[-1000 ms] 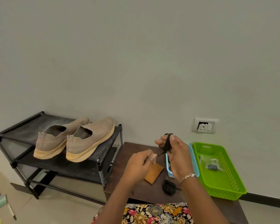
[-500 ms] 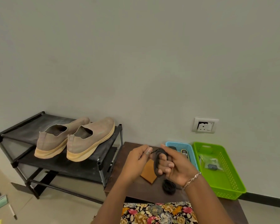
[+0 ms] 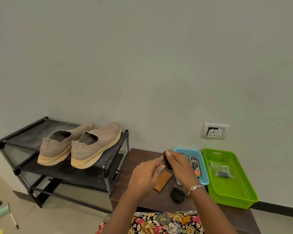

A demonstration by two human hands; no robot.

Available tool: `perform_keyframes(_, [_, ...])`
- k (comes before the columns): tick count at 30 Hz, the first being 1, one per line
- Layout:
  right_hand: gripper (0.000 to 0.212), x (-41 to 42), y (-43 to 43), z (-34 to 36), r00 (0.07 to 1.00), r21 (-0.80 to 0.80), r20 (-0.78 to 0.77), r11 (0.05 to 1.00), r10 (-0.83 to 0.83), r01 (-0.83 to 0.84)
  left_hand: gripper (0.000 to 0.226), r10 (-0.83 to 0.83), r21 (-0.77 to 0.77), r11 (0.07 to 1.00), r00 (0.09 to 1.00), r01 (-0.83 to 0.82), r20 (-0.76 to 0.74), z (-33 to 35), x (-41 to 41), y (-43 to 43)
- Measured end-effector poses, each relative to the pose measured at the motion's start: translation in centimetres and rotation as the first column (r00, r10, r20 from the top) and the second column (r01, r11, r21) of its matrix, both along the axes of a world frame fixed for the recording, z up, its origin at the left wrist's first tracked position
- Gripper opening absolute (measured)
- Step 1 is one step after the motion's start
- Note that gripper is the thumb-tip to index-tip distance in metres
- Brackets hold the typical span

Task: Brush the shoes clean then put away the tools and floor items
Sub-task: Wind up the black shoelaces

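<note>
A black shoe rack (image 3: 32, 132) at 9 o'clock carries a pair of tan shoes (image 3: 91, 147) on its top shelf. At 5 o'clock, a dark wooden table (image 3: 139, 157) bears a green basket (image 3: 233, 195) and, at its 9 o'clock, a blue basket (image 3: 188, 152). Above the table, the person's right hand (image 3: 179, 166) grips a black coil (image 3: 167, 162), fingers wrapped round it, and the left hand (image 3: 145, 174) pinches its loose end. Beneath the hands lie a tan pad (image 3: 162, 181) and a second black coil (image 3: 177, 195). A pen (image 3: 14, 221) lies on the floor at 8 o'clock.
</note>
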State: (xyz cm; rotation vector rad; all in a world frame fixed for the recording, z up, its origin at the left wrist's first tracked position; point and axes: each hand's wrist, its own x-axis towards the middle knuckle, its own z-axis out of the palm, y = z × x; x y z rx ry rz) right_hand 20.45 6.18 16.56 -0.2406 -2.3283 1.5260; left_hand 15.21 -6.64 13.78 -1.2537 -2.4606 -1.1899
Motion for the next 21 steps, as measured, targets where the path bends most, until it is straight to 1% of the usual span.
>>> perform_keyframes(1, [0.039,0.1,-0.1,-0.1,0.999,0.122,0.045,0.992,0.024,-0.029,0.032,0.002,0.028,1.0,0.999,-0.001,-0.032,0.0,0.0,0.0])
perform_keyframes(2, [0.041,0.2,-0.2,-0.1,0.997,0.194,0.067,0.98,0.037,-0.05,0.031,0.009,0.056,0.998,0.999,-0.006,-0.051,0.0,0.0,0.0])
perform_keyframes(3, [0.043,0.3,-0.3,-0.1,0.996,0.22,0.076,0.973,0.046,-0.062,0.03,0.026,0.083,0.996,0.998,-0.021,-0.06,-0.2,0.0,0.0])
perform_keyframes(5, [0.046,0.4,-0.5,0.2,0.993,0.218,0.097,0.972,0.073,-0.093,0.027,0.084,0.139,0.988,0.991,-0.069,-0.102,-0.6,-0.1,0.0])
perform_keyframes(7, [0.049,0.4,-0.5,0.4,0.983,0.2,0.15,0.971,0.103,-0.132,0.017,0.127,0.187,0.978,0.977,-0.095,-0.169,-0.9,-0.1,-0.1])
perform_keyframes(10, [0.051,0.3,-0.6,0.5,0.972,0.129,0.2,0.981,0.12,-0.147,0.011,0.122,0.223,0.971,0.975,-0.08,-0.183,-0.8,-0.1,0.0])
perform_keyframes(14, [0.05,0.7,-1.1,0.8,0.972,0.029,0.214,0.994,0.096,-0.105,0.012,0.102,0.287,0.954,0.994,-0.086,-0.042,-1.0,0.5,0.0])
perform_keyframes(19, [0.051,0.6,-1.5,0.2,0.974,-0.223,0.198,0.973,0.113,-0.068,0.009,-0.016,0.427,0.902,0.981,-0.069,0.193,-0.7,1.7,0.6])
perform_keyframes(21, [0.051,0.6,-1.6,-0.1,0.975,-0.283,0.197,0.958,0.104,-0.045,0.009,-0.001,0.424,0.901,0.978,-0.088,0.207,-0.8,2.0,0.8])
